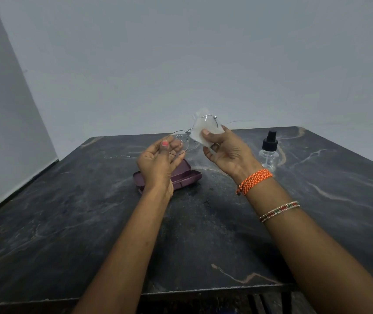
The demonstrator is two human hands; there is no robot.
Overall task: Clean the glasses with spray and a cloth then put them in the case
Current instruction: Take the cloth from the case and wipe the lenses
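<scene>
Above the dark marble table (90, 223), our left hand (158, 164) pinches one lens of the thin wire-rimmed glasses (181, 141), while our right hand (226, 150) grips a white cloth (200, 128) folded over the other lens. The wiping appears underway; the clear spray bottle with black nozzle (269, 152) stands aside, and the open maroon case (187, 175) waits unfilled.
</scene>
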